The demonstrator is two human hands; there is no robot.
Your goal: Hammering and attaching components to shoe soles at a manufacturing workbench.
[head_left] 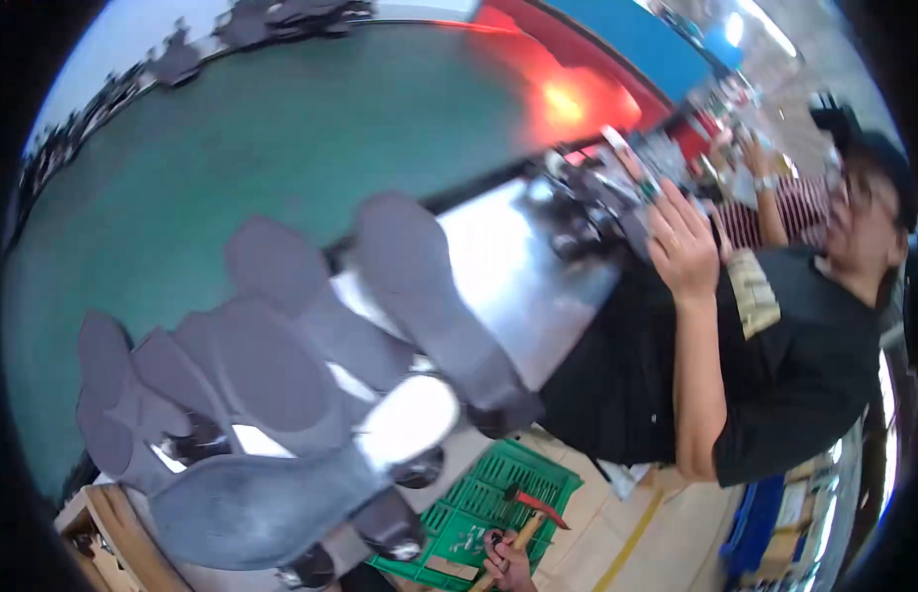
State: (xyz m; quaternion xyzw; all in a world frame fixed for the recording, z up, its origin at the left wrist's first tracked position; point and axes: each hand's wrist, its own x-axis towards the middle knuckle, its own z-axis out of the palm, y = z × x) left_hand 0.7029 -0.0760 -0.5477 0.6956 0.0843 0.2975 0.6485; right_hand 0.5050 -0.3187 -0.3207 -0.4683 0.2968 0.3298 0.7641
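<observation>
My right hand (pixel 510 566) comes in at the lower edge, its fingers wrapped round the wooden handle of a hammer (pixel 526 535) with a red head. The hammer is held above a green slatted plastic crate (pixel 560 478). No part of my left hand shows. To the left of the hammer, several dark shoes lie sole up, their grey soles (pixel 276 365) crowded together. Nearest is a larger blue-grey sole (pixel 267 508) with a bright white heel part (pixel 412 419). Glossy black shoe parts (pixel 388 523) show beneath. Motion blurs the view.
Beyond the shoes runs a wide green conveyor belt (pixel 281 118), with a red-lit blue machine (pixel 627 44) at its far end. At right stands a co-worker in black (pixel 617 375), hand raised; a striped sleeve shows behind. A wooden box (pixel 128 538) sits lower left, blue bins (pixel 765 523) lower right.
</observation>
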